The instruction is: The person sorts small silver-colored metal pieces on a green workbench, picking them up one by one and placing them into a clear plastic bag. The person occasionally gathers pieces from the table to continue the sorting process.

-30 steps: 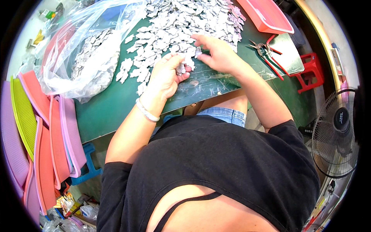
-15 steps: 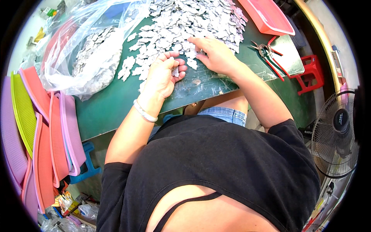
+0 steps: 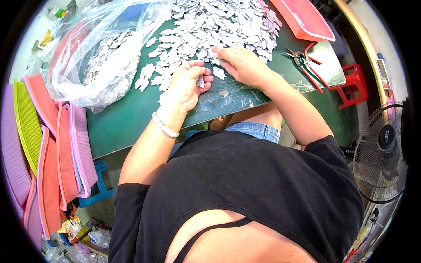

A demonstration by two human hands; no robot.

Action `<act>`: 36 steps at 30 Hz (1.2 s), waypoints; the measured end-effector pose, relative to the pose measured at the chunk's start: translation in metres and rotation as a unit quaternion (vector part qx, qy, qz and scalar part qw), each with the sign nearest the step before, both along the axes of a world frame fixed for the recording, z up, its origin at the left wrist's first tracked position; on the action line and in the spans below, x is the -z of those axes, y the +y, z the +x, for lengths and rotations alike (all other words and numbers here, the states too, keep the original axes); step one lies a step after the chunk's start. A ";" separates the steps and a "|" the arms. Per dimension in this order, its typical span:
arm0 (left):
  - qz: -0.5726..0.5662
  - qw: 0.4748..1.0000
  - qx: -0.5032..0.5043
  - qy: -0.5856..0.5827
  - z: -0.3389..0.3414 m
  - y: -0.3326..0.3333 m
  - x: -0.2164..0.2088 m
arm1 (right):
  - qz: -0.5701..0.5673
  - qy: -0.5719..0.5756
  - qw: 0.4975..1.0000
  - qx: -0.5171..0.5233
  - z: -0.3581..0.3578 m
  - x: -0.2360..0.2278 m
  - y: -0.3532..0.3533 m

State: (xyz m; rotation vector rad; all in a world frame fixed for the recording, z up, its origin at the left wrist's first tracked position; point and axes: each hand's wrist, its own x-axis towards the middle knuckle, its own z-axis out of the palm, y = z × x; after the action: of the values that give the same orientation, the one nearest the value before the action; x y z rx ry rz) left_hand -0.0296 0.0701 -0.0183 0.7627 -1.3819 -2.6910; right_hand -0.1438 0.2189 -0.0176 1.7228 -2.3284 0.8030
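A large heap of small flat grey-white metal-looking pieces (image 3: pixel 206 28) with wavy outlines covers the far part of the table. My left hand (image 3: pixel 187 83), palm turned up and fingers curled, holds one such piece (image 3: pixel 200 82), partly hidden by the fingers. My right hand (image 3: pixel 243 65) reaches over the near edge of the heap, palm down. Its index finger points left over the pieces, and the thumb sits a little apart below it. One loose piece (image 3: pixel 219 72) lies on the table just under the right thumb. Other fingers of that hand are partly hidden.
A clear plastic bag (image 3: pixel 109 74) full of similar pieces stands at the left. Red-handled pliers (image 3: pixel 307 65) and a pink-red tray (image 3: pixel 307 19) lie at the right of the green table (image 3: pixel 118 127). Stacked plastic baskets (image 3: pixel 52 175) flank the left; a fan (image 3: pixel 379 153) stands right.
My right hand has dropped slightly toward me, and its thumb and index finger have drawn nearer each other. The left hand stays nearly where it was, still holding its piece.
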 end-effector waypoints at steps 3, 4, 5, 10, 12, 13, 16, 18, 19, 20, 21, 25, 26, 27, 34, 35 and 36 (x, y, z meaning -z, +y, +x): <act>-0.021 1.000 0.014 0.000 -0.001 0.002 0.000 | -0.041 -0.192 0.979 0.049 0.004 -0.005 -0.001; -0.029 0.999 0.021 0.000 -0.002 0.003 0.000 | -0.052 -0.240 0.969 0.042 0.005 -0.006 -0.001; -0.032 0.999 0.023 0.000 -0.002 0.005 -0.001 | -0.063 -0.287 0.955 0.034 0.005 -0.007 0.000; -0.041 0.999 0.029 0.006 -0.004 0.007 0.001 | -0.057 -0.270 0.961 0.020 -0.003 -0.006 0.006; -0.006 1.000 0.003 0.002 -0.002 0.009 -0.005 | 0.019 -0.073 0.996 0.042 -0.014 -0.003 0.013; 0.012 1.000 -0.009 0.000 -0.002 0.009 -0.008 | 0.012 0.052 0.998 0.035 -0.013 0.001 0.015; 0.015 1.000 0.003 0.005 -0.002 0.007 -0.005 | 0.076 -0.071 0.994 0.043 -0.005 -0.009 0.019; -0.001 1.000 0.007 0.006 -0.001 0.009 -0.007 | 0.084 -0.037 0.995 0.044 -0.003 -0.008 0.019; -0.009 1.000 0.008 0.006 -0.001 0.009 -0.008 | 0.087 -0.019 0.995 0.045 -0.003 -0.007 0.019; -0.007 1.000 0.008 0.005 -0.001 0.009 -0.008 | 0.069 -0.010 0.997 0.035 -0.003 -0.007 0.019; -0.005 1.000 0.006 0.003 -0.001 0.008 -0.007 | 0.051 0.000 0.998 0.024 -0.003 -0.006 0.019; 0.002 1.000 0.026 0.014 -0.002 0.003 -0.001 | 0.016 0.030 0.999 -0.011 -0.005 -0.002 0.019; 0.002 1.000 0.026 0.012 -0.002 0.003 -0.002 | 0.010 0.040 0.999 -0.022 -0.006 0.000 0.019; 0.001 1.000 0.027 0.010 -0.001 0.003 -0.002 | 0.003 0.051 0.998 -0.033 -0.008 0.003 0.018; -0.028 0.999 0.034 -0.009 -0.001 0.010 -0.008 | -0.082 -0.240 0.966 0.052 0.009 -0.004 0.015; -0.028 0.999 0.038 -0.004 0.000 0.010 -0.006 | -0.068 -0.275 0.958 0.042 0.012 -0.007 0.014; -0.030 0.999 0.043 0.001 -0.001 0.009 -0.004 | -0.073 -0.281 0.957 0.032 0.013 -0.007 0.012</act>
State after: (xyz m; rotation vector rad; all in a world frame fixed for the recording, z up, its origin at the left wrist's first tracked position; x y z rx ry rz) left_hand -0.0305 0.0795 -0.0145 0.7121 -1.5223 -2.6991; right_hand -0.1308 0.2307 -0.0106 1.4892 -2.5453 1.5793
